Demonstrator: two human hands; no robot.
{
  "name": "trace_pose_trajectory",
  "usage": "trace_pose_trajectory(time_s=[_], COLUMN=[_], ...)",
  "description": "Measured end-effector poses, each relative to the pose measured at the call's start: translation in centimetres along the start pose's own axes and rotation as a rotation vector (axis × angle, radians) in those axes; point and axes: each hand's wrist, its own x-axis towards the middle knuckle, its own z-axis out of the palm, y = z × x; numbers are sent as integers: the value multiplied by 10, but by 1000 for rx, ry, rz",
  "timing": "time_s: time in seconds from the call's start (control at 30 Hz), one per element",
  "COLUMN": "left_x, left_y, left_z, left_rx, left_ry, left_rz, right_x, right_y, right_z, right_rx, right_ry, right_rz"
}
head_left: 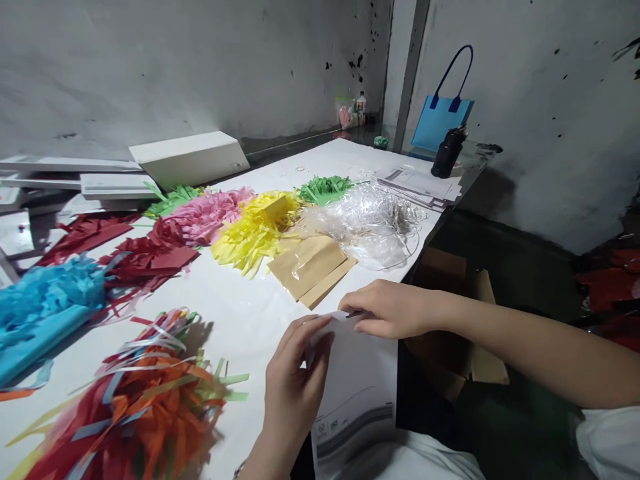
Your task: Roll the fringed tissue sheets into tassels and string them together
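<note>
A white printed sheet [350, 380] lies at the table's near edge, with grey print on its lower part. My left hand [300, 367] pinches the top edge of this paper between thumb and fingers. Just right of it, my right hand [383, 310] is closed at the same edge around a thin dark object [356, 313], whose kind I cannot make out. Beyond both hands lies flat brown paper [313, 267] in a clear wrapper. To the left is a bundle of mixed orange, red and green paper strips [155, 400].
Cut tissue-paper bundles in blue [55, 293], dark red [160, 250], pink [215, 213], yellow [250, 233] and green [325, 189] line the white table. Behind are clear plastic [373, 223], stacked papers [415, 183], a black bottle [449, 153], a blue bag [440, 123] and a white box [193, 160].
</note>
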Motion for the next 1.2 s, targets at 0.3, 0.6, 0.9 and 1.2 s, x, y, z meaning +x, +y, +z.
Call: trace_pose_trajectory(time_s=[0.3,0.6,0.9,1.2], left_x=[3,4,5,0], left_y=[2,1,3,3], left_z=[2,3,6,12], left_rx=[19,19,35,26], left_ry=[5,-14,-3,-26], left_rz=[19,10,5,28], right_x=[-1,1,6,8], right_y=[6,11,6,18], right_z=[16,8,1,-6], right_rx=[-101,-141,-142,76], right_ry=[34,-54,-87,-181], right_rz=[-6,3,13,-69])
